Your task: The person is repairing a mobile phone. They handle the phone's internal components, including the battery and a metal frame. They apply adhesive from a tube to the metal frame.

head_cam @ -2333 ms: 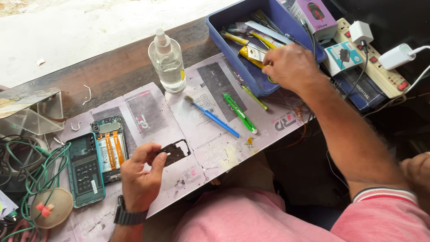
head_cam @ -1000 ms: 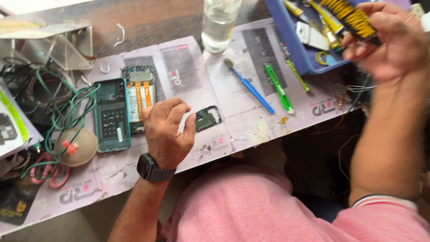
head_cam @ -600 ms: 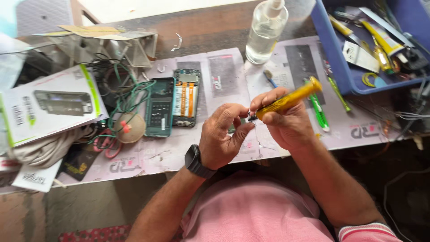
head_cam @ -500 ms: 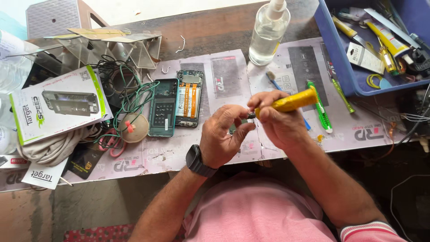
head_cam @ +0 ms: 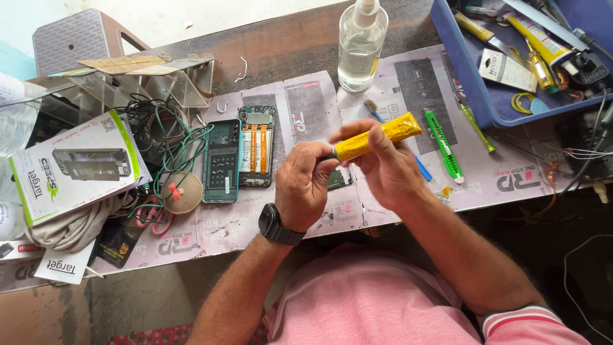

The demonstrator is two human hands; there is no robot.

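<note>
My right hand [head_cam: 386, 171] grips a yellow tube [head_cam: 383, 135] above the printed work mat [head_cam: 319, 102]. The tube points left and down. My left hand [head_cam: 305, 185], with a black watch on the wrist, pinches the tube's dark cap end. A small dark circuit board [head_cam: 340, 179] lies on the mat just under both hands, partly hidden by them. Left of my hands lie an opened phone body [head_cam: 220, 160] and a phone frame with orange flex cables [head_cam: 257, 147].
A clear spray bottle [head_cam: 361, 45] stands at the back. A blue tray [head_cam: 479, 96] of tools sits at the right, with a green utility knife [head_cam: 444, 144] and blue brush [head_cam: 375, 114] beside it. Tangled wires [head_cam: 166, 137], a printed box [head_cam: 76, 166] and a grey stool [head_cam: 76, 38] are at the left.
My right hand took the yellow tube out of the blue tray and brought it to my left hand. The left hand put the small board down and now pinches the tube's cap.
</note>
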